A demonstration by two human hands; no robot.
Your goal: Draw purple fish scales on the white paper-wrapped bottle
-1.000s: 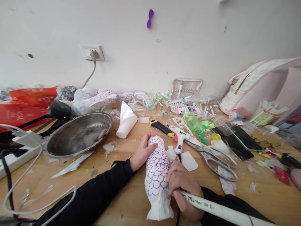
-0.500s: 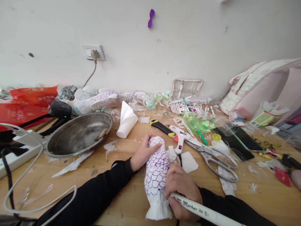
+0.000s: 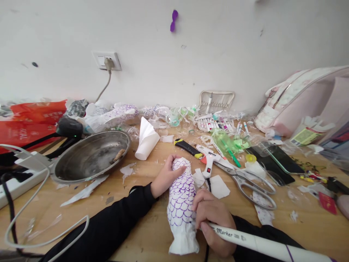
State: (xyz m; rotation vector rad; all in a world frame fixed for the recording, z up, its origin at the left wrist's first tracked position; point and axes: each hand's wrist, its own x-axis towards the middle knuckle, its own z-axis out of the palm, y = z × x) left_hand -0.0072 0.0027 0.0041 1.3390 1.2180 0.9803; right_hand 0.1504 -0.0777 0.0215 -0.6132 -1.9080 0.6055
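Observation:
A white paper-wrapped fish shape [image 3: 181,203] lies upright in front of me, covered in purple scale outlines except at its plain pinched lower end. Around its top, my left hand [image 3: 170,174] is closed, thumb across the front. At its lower right side, my right hand [image 3: 214,220] grips a white marker [image 3: 245,238] whose barrel points away to the lower right. The marker's tip is hidden behind my fingers. Just beyond the hands lie a white glue gun [image 3: 210,162], scissors [image 3: 249,182] and a yellow-black utility knife [image 3: 188,147].
A metal bowl [image 3: 92,156] stands at left beside a power strip [image 3: 24,178] and a looping white cable. A rolled white paper [image 3: 146,140] stands behind. Markers [image 3: 218,123], a green bottle piece [image 3: 227,142], phones [image 3: 283,158] and a pink backpack [image 3: 302,98] fill the right side.
My right hand has shifted slightly right with the marker, whose barrel now reaches further right. The left hand and the fish shape have stayed in place.

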